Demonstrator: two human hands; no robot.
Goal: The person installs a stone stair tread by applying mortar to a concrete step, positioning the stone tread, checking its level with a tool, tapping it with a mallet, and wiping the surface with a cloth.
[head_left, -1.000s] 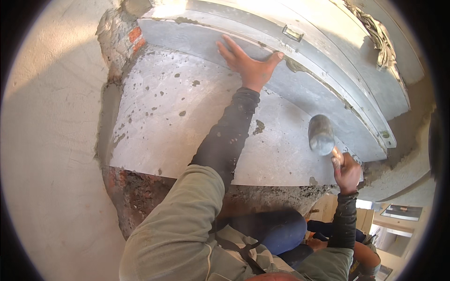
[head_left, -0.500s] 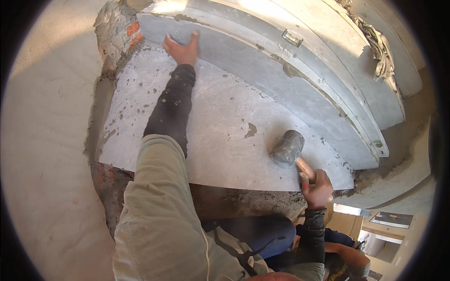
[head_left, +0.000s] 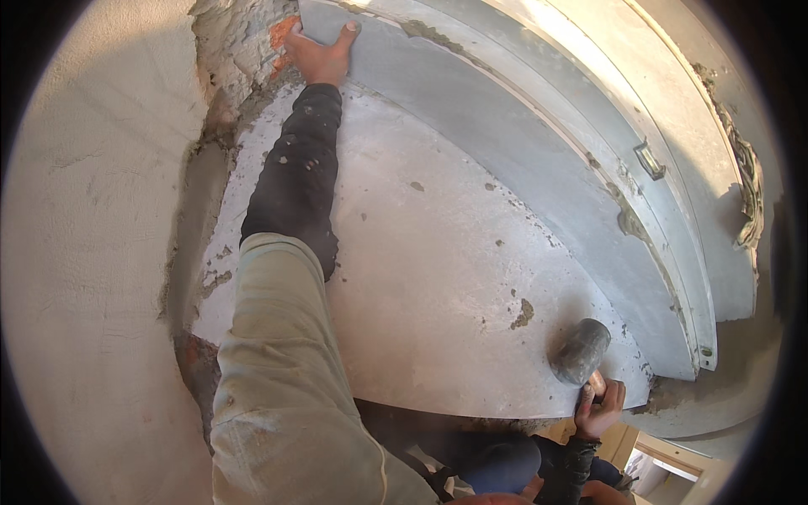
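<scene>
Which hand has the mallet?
The right hand: it grips the mallet by its handle. The left hand holds no tool, spread at the left end of the gray slab.

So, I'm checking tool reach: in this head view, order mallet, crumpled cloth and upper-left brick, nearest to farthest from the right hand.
1. Mallet, held in the right hand.
2. Cloth, upper right.
3. Brick, upper left, by the left hand.
</scene>
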